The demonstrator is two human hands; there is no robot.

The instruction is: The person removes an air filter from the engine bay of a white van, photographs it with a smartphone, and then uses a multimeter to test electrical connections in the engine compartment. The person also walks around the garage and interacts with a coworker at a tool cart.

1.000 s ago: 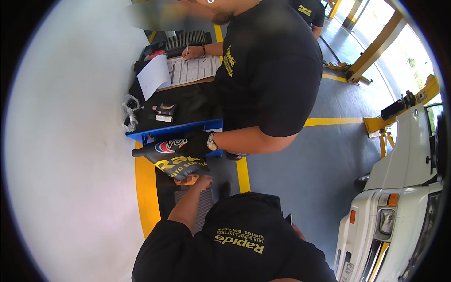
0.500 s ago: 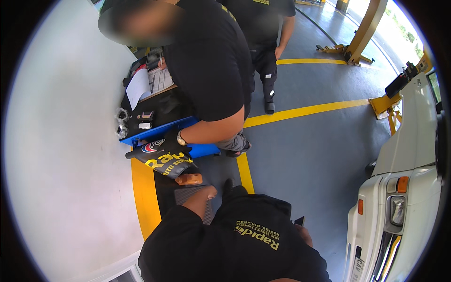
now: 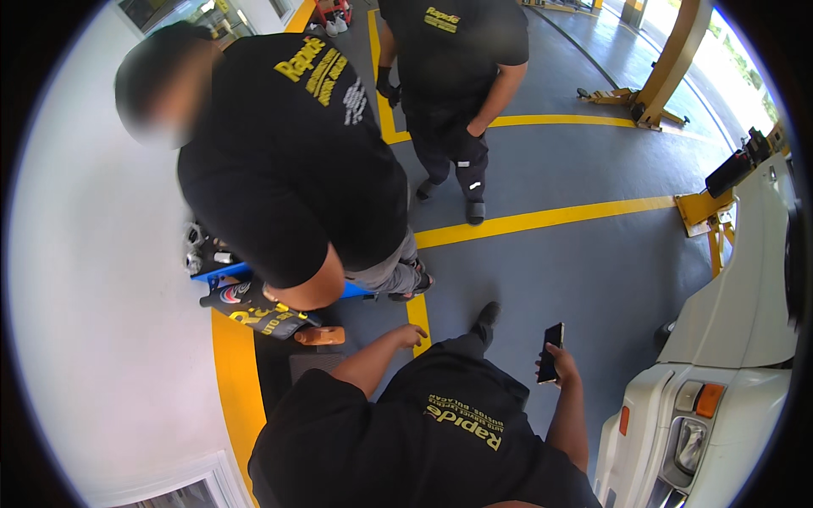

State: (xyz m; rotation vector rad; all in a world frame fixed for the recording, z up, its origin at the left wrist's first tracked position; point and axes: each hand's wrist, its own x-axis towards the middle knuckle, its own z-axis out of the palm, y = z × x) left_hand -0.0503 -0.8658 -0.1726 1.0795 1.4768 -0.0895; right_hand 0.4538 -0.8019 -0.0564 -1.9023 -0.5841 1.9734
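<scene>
My right hand point(image 3: 562, 362) is raised beside my body, its fingers wrapped round a dark smartphone point(image 3: 549, 351) held upright. My left hand point(image 3: 410, 336) is in front of my waist with nothing visible in it, fingers loosely stretched to the right. Left of that hand lies an orange plastic bottle point(image 3: 320, 336), apart from it, near a grey ribbed mat point(image 3: 312, 364). A dark printed cover point(image 3: 254, 310) with yellow lettering hangs on a blue cart point(image 3: 222, 275). The co-worker point(image 3: 292, 161) leaning there hides most of the cart top.
Another person point(image 3: 453, 63) in black stands farther back, one hand near a pocket. A white vehicle point(image 3: 720, 339) takes up the right side, with a yellow lift post point(image 3: 673, 63) beyond. A white wall point(image 3: 102, 254) borders the left. Yellow lines point(image 3: 542, 222) cross the grey floor.
My right hand has come up with the phone, now in full view. My left hand has moved right, away from the bottle. The nearer co-worker has shifted, covering the papers on the cart.
</scene>
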